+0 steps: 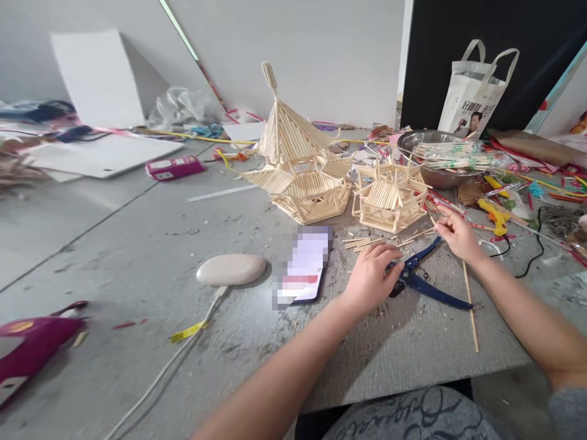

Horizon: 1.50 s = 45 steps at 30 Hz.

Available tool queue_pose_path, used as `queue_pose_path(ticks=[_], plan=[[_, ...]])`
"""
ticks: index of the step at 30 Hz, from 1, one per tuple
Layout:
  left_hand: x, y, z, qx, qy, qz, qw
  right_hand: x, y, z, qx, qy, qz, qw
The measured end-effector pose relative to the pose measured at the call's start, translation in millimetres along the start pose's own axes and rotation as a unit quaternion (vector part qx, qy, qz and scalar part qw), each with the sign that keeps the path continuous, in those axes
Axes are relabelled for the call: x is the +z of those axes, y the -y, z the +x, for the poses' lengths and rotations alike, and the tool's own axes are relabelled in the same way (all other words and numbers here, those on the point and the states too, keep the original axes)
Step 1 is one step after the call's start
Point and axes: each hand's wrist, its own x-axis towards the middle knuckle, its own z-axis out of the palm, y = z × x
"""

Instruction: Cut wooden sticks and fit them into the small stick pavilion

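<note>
My right hand (pixel 461 237) pinches a short thin wooden stick (pixel 431 218) between thumb and fingertips, just right of the smaller stick model. My left hand (pixel 373 272) rests low over the table with its fingers loosely bent and the thumb apart. It covers part of the jaws of blue-handled cutters (pixel 426 288), which lie with spread handles between my hands. Cut stick pieces (pixel 360 242) lie beyond my left fingers. A long stick (pixel 470 305) lies under one cutter handle. Behind stand a small six-sided stick model (pixel 389 198) and a taller, pointed-roof one (pixel 293 137).
Left of my left hand lie a phone (pixel 305 266) and a white oval device (pixel 232 269) with a cable. A metal bowl (pixel 452 178) holds bundled sticks. At right is a yellow glue gun (pixel 494 215) amid clutter. Purple packages (pixel 174 168) lie at left.
</note>
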Motion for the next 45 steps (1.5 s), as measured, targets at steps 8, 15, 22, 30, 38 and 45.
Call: queue_pose_path(ticks=[8,15,22,30,38,45], plan=[[-12.0,-22.4,29.6,-0.173,0.076,-0.172,0.967,3.7,64.8,-11.5,0.120,0.022,0.441,0.889],[-6.0,-27.1,47.7,-0.281,0.020,-0.470,0.837,16.3,89.9,1.1,0.086,-0.060,0.455,0.884],[4.5,-21.3,55.8,-0.306,-0.043,-0.581,0.753,30.9,90.9,12.6,0.087,-0.091,0.442,0.888],[8.2,-3.6,54.3,-0.296,-0.080,-0.564,0.767,23.3,76.3,23.5,0.057,-0.021,0.355,0.933],[12.2,15.1,60.7,-0.305,-0.067,-0.516,0.798,9.8,65.9,35.2,-0.155,-0.096,0.025,0.983],[12.1,23.5,64.5,-0.303,-0.035,-0.529,0.792,21.4,61.8,40.1,-0.246,-0.104,-0.071,0.961]])
